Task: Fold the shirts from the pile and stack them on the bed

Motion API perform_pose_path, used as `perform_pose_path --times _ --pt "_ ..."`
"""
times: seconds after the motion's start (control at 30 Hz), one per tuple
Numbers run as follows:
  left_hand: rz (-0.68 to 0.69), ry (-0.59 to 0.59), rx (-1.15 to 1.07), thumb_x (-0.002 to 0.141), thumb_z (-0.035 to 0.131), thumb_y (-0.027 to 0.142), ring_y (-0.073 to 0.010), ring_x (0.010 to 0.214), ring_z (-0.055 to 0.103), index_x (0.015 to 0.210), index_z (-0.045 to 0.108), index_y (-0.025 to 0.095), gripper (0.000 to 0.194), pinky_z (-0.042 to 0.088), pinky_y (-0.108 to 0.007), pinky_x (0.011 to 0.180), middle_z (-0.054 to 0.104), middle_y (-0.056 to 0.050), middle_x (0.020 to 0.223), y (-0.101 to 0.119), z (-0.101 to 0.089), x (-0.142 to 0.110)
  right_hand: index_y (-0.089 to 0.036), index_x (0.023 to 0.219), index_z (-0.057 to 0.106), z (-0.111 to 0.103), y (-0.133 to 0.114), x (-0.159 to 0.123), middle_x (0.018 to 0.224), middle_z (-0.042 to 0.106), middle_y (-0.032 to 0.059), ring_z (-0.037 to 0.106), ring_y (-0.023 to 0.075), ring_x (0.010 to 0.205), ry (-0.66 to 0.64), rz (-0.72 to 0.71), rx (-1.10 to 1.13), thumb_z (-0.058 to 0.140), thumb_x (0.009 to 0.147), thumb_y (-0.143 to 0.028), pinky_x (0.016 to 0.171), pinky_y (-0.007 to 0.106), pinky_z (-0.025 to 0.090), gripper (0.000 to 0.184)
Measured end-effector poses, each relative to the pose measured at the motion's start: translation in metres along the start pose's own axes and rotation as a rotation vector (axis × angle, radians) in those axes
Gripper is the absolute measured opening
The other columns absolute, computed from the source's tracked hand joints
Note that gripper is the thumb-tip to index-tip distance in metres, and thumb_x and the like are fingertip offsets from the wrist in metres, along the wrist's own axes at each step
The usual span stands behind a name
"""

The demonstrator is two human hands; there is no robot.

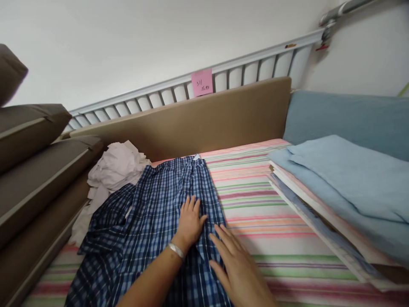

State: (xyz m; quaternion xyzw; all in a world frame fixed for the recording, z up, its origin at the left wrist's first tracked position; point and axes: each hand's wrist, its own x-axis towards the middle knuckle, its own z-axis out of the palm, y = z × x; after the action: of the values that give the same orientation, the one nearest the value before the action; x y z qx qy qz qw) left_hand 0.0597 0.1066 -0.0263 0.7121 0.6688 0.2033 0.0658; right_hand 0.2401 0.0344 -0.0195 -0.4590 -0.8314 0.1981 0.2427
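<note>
A blue plaid shirt (159, 204) lies spread on a striped sheet, part of it bunched at the left. My left hand (191, 221), with a silver bracelet at the wrist, rests flat on the cloth, its fingers stretched out. Close to the shirt's right edge is my right hand (236, 268), fingers spread, partly over the plaid; whether it touches the cloth I cannot tell. Neither hand grips anything. A small white piece (196, 157) shows at the shirt's far end.
Crumpled white cloth (116, 166) lies beyond the shirt's left side, beside stacked brown cushions (38, 170). Folded light-blue cloth (351, 170) tops a stack at right. Behind the striped sheet (249, 183) stand a brown board (223, 115) and a radiator (153, 99) with a pink note (202, 82).
</note>
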Motion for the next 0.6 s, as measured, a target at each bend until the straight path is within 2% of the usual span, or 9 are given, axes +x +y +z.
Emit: perform_pose_path --times 0.07,0.17,0.27,0.4,0.5,0.6 --pt "-0.036 -0.025 0.154 0.084 0.043 0.051 -0.0348 0.138 0.014 0.137 0.036 0.014 0.065 0.019 -0.056 0.109 0.029 -0.017 0.147 -0.002 0.015 -0.011 -0.025 0.137 0.041 0.017 0.005 -0.005 0.148 0.03 0.0055 0.026 0.0296 0.135 -0.051 -0.027 -0.041 0.058 0.077 -0.04 0.109 0.047 0.025 0.064" --pt "-0.089 -0.048 0.226 0.084 0.036 0.058 -0.0363 0.138 0.014 0.14 0.032 0.018 0.068 0.017 -0.058 0.108 0.025 -0.017 0.149 -0.009 0.025 -0.015 -0.026 0.138 0.04 0.039 0.014 -0.01 0.149 0.023 0.0081 0.019 0.0319 0.137 -0.133 0.041 -0.09 0.058 0.076 -0.048 0.11 0.053 0.019 0.068" --pt "-0.096 -0.085 0.222 0.083 0.035 0.058 -0.0365 0.138 0.013 0.14 0.031 0.019 0.069 0.016 -0.058 0.108 0.024 -0.018 0.149 -0.01 0.021 -0.01 -0.027 0.137 0.041 0.047 0.019 -0.011 0.15 0.022 0.009 0.018 0.0317 0.137 -0.152 0.07 -0.119 0.055 0.078 -0.051 0.111 0.053 0.016 0.065" --pt "-0.142 -0.15 0.186 0.084 0.038 0.055 -0.036 0.138 0.013 0.141 0.029 0.018 0.069 0.016 -0.058 0.109 0.021 -0.019 0.15 0.002 0.003 -0.016 -0.027 0.137 0.04 0.044 0.019 -0.011 0.149 0.025 0.0082 0.019 0.0307 0.137 -0.121 0.032 -0.145 0.051 0.081 -0.053 0.111 0.053 0.016 0.063" --pt "-0.117 -0.16 0.115 0.084 0.041 0.053 -0.0338 0.139 0.008 0.142 0.026 0.023 0.067 0.014 -0.058 0.11 0.016 -0.014 0.152 0.013 -0.015 -0.053 -0.026 0.136 0.042 0.04 0.017 -0.01 0.148 0.029 0.0077 0.02 0.0294 0.137 -0.093 0.0 -0.164 0.047 0.083 -0.054 0.112 0.05 0.016 0.061" --pt "-0.05 -0.195 -0.007 0.082 0.044 0.051 -0.0313 0.14 0.004 0.141 0.026 0.03 0.065 0.01 -0.058 0.111 0.013 -0.005 0.153 0.011 -0.027 -0.117 -0.025 0.135 0.045 0.035 0.013 -0.014 0.146 0.032 0.0083 0.022 0.0286 0.136 -0.097 0.001 -0.199 0.045 0.084 -0.055 0.111 0.049 0.018 0.059"
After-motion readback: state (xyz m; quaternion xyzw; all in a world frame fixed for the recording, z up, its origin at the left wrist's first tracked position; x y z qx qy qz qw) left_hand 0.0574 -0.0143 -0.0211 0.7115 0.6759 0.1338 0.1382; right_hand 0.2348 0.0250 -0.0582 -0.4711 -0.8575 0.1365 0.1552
